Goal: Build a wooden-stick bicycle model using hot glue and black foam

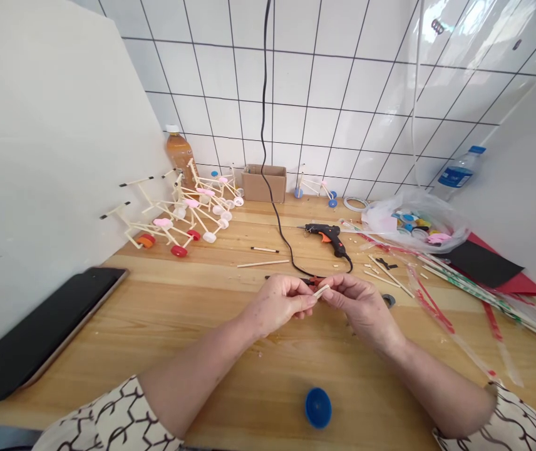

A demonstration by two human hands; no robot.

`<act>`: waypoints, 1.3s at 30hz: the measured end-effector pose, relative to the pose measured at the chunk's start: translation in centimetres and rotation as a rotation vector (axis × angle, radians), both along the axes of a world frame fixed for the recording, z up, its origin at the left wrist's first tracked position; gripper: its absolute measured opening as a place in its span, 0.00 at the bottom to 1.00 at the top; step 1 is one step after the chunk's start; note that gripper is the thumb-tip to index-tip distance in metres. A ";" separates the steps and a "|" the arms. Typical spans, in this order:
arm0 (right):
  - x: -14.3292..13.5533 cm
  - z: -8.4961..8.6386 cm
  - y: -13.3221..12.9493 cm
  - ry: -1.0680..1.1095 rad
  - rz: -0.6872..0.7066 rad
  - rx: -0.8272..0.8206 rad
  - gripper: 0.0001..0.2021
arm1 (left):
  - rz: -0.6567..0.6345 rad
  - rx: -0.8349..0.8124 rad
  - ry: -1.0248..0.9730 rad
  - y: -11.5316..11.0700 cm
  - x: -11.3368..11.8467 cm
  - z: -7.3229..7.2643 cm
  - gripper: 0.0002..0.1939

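Both hands meet over the middle of the wooden table. My left hand (283,304) pinches one end of a short pale stick (321,291) between thumb and fingers. At the other end of the same stick, my right hand (362,305) is closed on it with thumb and forefinger. Just behind the fingertips lies a tool with red handles (314,281), partly hidden by the hands. A blue round cap (318,408) rests on the table nearer to me.
Stick models with coloured wheels (191,203) stand at the back left, near a bottle (180,153). A black glue gun (325,235), a cardboard box (264,184), a plastic bag of caps (413,222) and loose sticks lie behind. A black tablet (47,326) lies left.
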State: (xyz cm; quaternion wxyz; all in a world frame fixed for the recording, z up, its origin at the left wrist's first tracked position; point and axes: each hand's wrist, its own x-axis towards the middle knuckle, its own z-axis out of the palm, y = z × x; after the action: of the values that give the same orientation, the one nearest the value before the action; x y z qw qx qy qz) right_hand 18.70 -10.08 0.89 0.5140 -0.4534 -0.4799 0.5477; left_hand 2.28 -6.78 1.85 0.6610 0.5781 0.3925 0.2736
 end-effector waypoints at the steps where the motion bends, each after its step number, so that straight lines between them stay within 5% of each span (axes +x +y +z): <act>1: 0.0 0.1 0.0 -0.013 -0.002 -0.001 0.07 | 0.001 -0.002 0.008 0.0 0.0 0.0 0.08; 16: -0.2 0.5 -0.3 -0.175 -0.027 0.041 0.09 | -0.029 0.171 0.078 0.0 -0.1 -0.2 0.10; 30: -0.2 0.3 -0.2 -0.061 0.046 0.012 0.09 | 0.003 -0.016 -0.063 0.2 0.0 -0.4 0.08; 39: -0.4 0.3 -0.3 -0.104 -0.003 0.007 0.08 | -0.024 0.006 0.026 0.0 0.0 -0.4 0.07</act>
State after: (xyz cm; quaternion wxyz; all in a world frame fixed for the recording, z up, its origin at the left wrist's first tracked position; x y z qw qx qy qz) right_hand 18.26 -10.36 1.18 0.4909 -0.4802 -0.5071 0.5208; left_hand 2.24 -6.75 1.46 0.6574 0.5882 0.3932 0.2593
